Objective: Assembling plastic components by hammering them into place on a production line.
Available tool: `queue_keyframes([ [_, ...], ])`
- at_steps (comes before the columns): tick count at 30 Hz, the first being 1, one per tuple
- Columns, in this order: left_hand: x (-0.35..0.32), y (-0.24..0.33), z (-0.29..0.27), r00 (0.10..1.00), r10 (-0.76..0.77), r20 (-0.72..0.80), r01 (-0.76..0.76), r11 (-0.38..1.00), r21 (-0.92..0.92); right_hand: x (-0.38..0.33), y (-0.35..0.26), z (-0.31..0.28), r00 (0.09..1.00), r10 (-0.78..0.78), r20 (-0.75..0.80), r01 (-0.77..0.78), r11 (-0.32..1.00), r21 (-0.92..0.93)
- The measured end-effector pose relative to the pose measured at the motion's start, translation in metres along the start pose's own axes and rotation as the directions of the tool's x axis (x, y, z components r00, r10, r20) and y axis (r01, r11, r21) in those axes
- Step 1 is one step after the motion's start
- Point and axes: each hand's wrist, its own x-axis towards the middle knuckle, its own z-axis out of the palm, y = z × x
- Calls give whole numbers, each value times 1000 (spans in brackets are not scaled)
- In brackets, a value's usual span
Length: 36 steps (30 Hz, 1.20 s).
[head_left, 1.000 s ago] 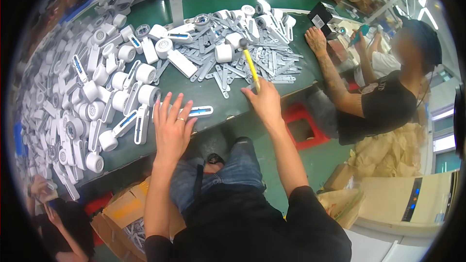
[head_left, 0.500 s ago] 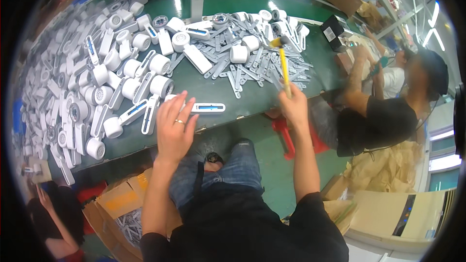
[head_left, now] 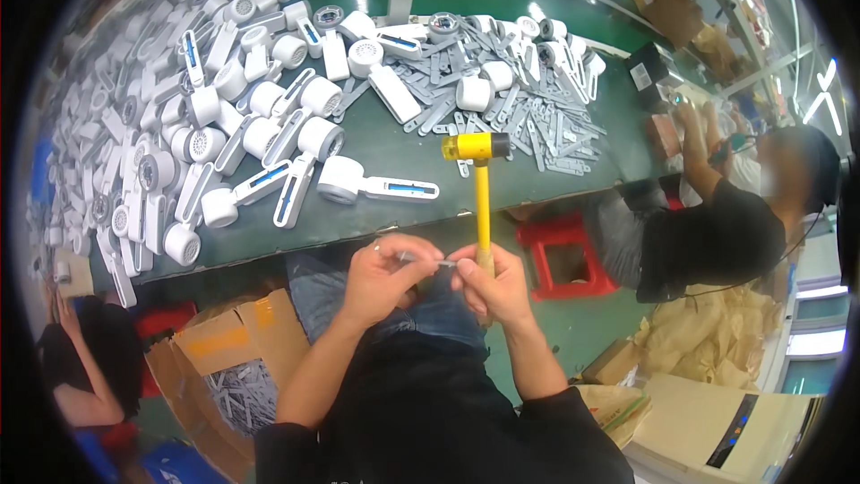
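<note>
Left hand: The left hand [head_left: 381,273] is pinching one end of a small grey strip [head_left: 428,261]. The thumb and first finger are closing on it. The other fingers are curling in.

Right hand: The right hand [head_left: 488,285] is doing two jobs. Its fingers are wrapping tight around the bottom of a yellow hammer [head_left: 481,195], and its fingertips are touching the other end of the strip.

Hammer: It is standing almost straight up. Its yellow head with black ends is sitting in front of the green table [head_left: 537,181].

Strip: It is being held between both hands, above the person's lap, just below the table edge.

Table: Lots of white handheld gadgets with round heads [head_left: 376,183] are lying all over it. A pile of flat grey strips [head_left: 528,116] is lying farther back.

Nearby: Another person [head_left: 717,233] is sitting to the right by a red stool [head_left: 564,255]. A cardboard box [head_left: 228,367] with more grey pieces is sitting lower left.

Doing it well: I think the person is checking or turning the strip. It is so tiny that holding it by the tips is best. Keeping the hammer tight is smart, so it is not slipping.
</note>
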Motion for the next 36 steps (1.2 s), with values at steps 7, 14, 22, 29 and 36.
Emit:
queue_keyframes([
  [7, -9, 15, -30, 972, -176, 156, 162, 982, 99, 6, -3, 0, 971, 193, 137, -206, 975, 80],
  [14, 50, 60, -60, 844, 449, 294, -357, 59, 932, 79, -32, -9, 998, -60, -28, 52, 974, -221],
  [22, 71, 47, -78, 883, 352, 309, -389, 184, 903, 109, -32, 12, 999, -8, 47, 31, 858, -512],
  [29, 77, 44, -80, 833, 421, 359, -451, 139, 882, 118, -29, 15, 995, -100, 13, 87, 779, -621],
  [36, 87, 42, -89, 744, 429, 512, -569, 7, 822, 123, -44, 12, 995, -25, 94, 81, 738, -670],
])
